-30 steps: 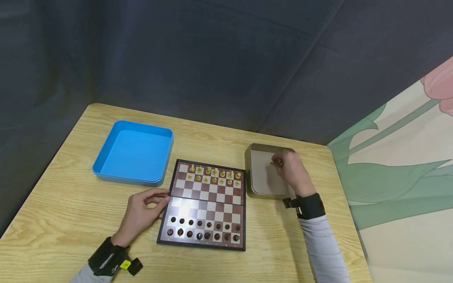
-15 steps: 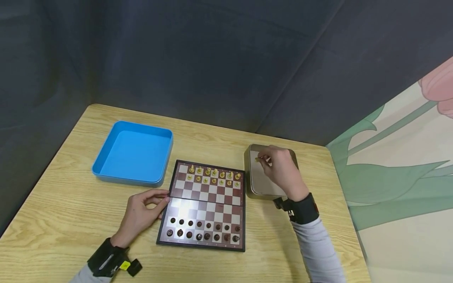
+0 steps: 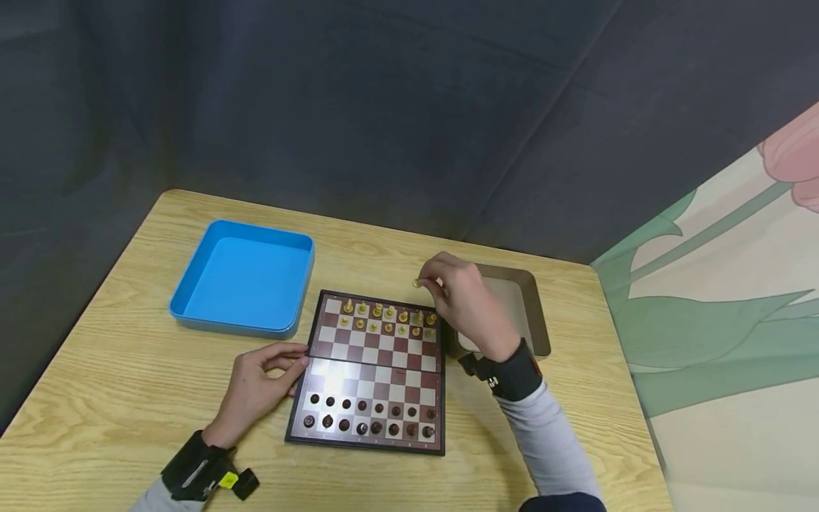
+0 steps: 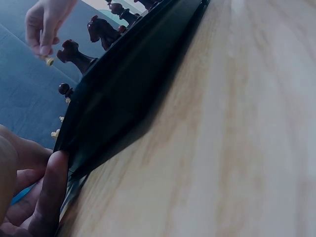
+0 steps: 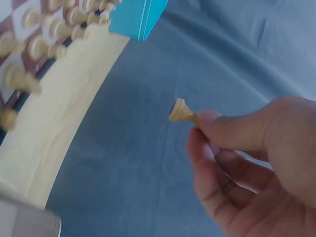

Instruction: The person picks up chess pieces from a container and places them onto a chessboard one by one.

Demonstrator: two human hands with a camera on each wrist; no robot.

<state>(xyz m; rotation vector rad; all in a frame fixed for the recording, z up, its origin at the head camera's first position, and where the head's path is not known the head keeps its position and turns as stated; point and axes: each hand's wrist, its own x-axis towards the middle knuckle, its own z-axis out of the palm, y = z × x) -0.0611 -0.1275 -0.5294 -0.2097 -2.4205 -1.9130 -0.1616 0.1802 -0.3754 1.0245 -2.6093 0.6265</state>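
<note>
A magnetic chessboard (image 3: 365,350) lies unfolded on the table, with pale gold pieces in two rows on its far side and dark brown pieces (image 3: 360,429) in two rows on its near side. My left hand (image 3: 259,380) grips the board's left edge between thumb and fingers. Between the thumb and forefinger of my right hand (image 3: 463,299) is a pale gold chess piece (image 5: 181,110), its base pointing outward and its top hidden by the fingertips. That hand is raised by the board's far right corner, overlapping the metal tin (image 3: 537,313) in the head view.
At the back left stands a blue square tray (image 3: 246,274). The tin sits right beside the board's right edge. Dark cloth (image 3: 384,121) hangs behind the table (image 3: 128,370), and a flower-patterned panel (image 3: 723,313) is on the right.
My right hand has moved left from over the tin to the board's far right corner, carrying the pale chess piece. My left hand stays on the board's edge.
</note>
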